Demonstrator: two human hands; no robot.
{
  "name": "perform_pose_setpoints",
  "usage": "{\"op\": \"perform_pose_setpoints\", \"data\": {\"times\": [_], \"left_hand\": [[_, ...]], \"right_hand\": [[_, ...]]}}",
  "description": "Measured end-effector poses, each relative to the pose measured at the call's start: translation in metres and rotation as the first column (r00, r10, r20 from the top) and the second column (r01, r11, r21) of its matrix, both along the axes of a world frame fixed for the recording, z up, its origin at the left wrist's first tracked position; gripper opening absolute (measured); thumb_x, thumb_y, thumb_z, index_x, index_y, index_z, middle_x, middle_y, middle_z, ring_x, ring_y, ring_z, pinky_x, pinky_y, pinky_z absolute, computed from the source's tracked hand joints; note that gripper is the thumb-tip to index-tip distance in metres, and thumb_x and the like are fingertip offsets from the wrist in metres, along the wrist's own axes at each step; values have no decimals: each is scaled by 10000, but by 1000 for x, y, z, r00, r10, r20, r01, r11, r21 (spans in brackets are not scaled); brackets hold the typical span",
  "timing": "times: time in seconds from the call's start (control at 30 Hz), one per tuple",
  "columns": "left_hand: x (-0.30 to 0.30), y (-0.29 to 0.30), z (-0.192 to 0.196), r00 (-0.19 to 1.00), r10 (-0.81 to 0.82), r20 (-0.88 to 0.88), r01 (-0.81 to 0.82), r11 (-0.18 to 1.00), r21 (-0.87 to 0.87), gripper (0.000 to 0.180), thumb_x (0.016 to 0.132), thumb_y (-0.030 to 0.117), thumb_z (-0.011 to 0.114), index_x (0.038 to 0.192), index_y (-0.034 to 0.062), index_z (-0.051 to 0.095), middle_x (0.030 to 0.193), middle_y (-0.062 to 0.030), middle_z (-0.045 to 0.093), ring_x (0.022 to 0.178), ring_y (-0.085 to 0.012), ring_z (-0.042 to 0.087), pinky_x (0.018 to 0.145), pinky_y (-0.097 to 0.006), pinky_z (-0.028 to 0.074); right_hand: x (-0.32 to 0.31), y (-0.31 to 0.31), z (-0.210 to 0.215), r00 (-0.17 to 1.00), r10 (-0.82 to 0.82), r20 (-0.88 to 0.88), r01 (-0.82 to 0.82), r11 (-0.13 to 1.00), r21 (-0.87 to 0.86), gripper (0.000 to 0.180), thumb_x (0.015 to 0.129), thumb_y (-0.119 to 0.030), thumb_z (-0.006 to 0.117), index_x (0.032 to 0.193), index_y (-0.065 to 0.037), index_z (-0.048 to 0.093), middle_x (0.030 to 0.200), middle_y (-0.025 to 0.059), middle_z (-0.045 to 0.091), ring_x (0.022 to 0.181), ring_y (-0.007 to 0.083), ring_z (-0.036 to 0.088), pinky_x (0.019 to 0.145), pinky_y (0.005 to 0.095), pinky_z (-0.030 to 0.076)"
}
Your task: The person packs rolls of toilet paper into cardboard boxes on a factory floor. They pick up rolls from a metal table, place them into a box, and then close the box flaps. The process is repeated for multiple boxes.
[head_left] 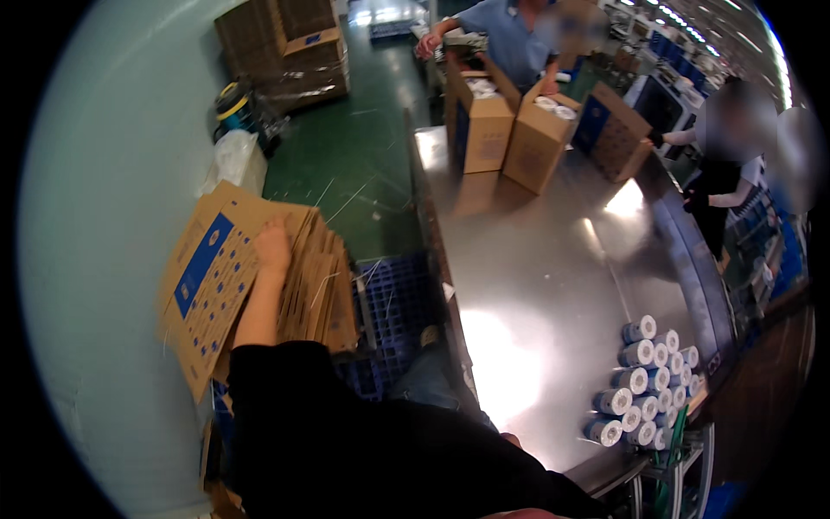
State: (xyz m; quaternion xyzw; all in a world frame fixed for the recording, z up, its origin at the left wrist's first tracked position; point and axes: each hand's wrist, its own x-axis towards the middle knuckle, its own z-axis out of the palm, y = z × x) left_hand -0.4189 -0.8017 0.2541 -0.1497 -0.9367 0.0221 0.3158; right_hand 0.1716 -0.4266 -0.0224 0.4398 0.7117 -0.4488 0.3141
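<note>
My left hand (274, 246) grips the upper right edge of a flattened cardboard carton (226, 275), brown with a blue panel and small blue marks. The carton leans, tilted, against a stack of folded cartons (316, 290) whose layered edges show on its right. Only a small patch of skin, perhaps my right hand (512, 439), shows past my black sleeve beside the table's near edge. Its fingers are hidden. On the metal table (553, 259), several white-ended cylinders with blue sides (638, 379) lie piled at the near right.
Two open cartons (488, 130) holding white-topped cylinders stand at the table's far end, beside a person in a blue shirt (506, 35). Another person's gloved hand (657, 138) touches a third carton (614, 134). A blue plastic pallet (393, 298) lies left of the table.
</note>
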Motion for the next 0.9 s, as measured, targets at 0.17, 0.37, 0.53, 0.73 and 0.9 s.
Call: {"op": "perform_pose_setpoints", "data": {"times": [0.17,0.37,0.53,0.73,0.9], "left_hand": [[130,85,173,982,-124,-145,126,992,2,205,877,121,592,1076,72,600,819,-130,658,674,-307,646,588,-404,514],[200,163,266,703,-661,-262,711,666,226,240,842,57,641,1081,76,645,895,-138,685,727,-281,669,631,-351,524],[237,199,271,271,-962,-30,943,259,207,306,759,-6,681,1054,73,667,923,-117,691,792,-271,677,687,-335,532],[255,272,248,-377,-852,362,860,-177,479,409,712,-100,628,1078,75,676,953,-108,700,822,-234,683,705,-308,543],[248,303,233,-725,-646,238,435,-162,886,339,732,-88,606,1050,-7,693,1022,-157,698,859,-216,685,776,-312,556]], "right_hand": [[15,10,-26,998,30,-47,-30,1000,6,641,823,-619,560,973,-14,710,949,202,693,937,317,654,845,381,483],[61,-14,-67,980,-161,-115,162,987,-2,631,822,-621,565,970,-27,716,941,185,699,934,309,656,839,376,487],[66,-28,-13,905,-302,-300,300,952,-54,538,830,-525,597,1013,-30,705,947,144,703,857,245,664,788,349,501],[86,-7,50,659,-556,-506,727,644,239,758,776,-494,711,1290,25,505,1067,234,647,1079,339,597,936,399,462],[121,-20,263,537,-33,-843,828,-171,534,1064,635,-233,866,1437,-20,199,1506,199,215,1406,361,202,1143,458,201]]}}
